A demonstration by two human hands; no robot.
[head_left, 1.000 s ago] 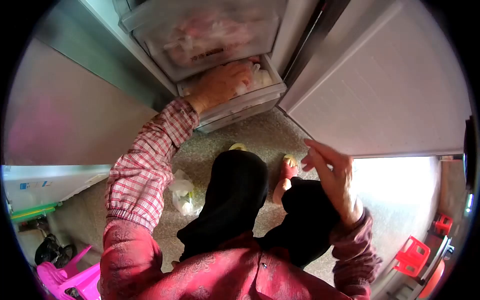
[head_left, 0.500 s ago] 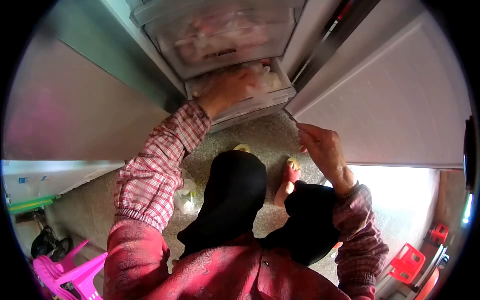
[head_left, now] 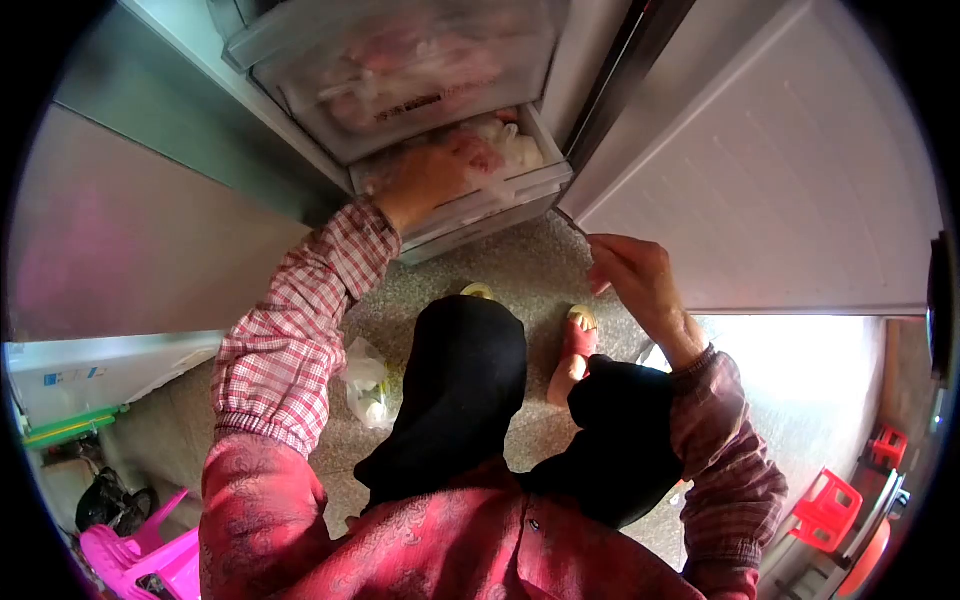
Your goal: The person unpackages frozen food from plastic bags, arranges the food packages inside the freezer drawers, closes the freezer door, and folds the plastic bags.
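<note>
My left hand (head_left: 425, 183) reaches into the lower freezer drawer (head_left: 500, 196), among bags with pinkish and white contents (head_left: 515, 148). Its fingers are blurred and partly hidden, so their grip cannot be made out. Above it is a translucent upper drawer (head_left: 410, 85) with reddish contents showing through. My right hand (head_left: 635, 275) hangs in the air near the lower edge of the open right door, its fingers bent with the tips close together; whatever may be between them is too small to see.
The open right door (head_left: 780, 180) stands beside the drawers. A clear plastic bag (head_left: 368, 385) lies on the speckled floor (head_left: 335, 480) by my knee. Pink plastic chair (head_left: 140, 555) at lower left; red stool (head_left: 828, 510) at lower right. A grey panel (head_left: 140, 240) fills the left.
My right hand has risen toward the door's lower edge, and its fingers have drawn closer together. My left hand stays in the lower drawer, shifting slightly among the bags.
</note>
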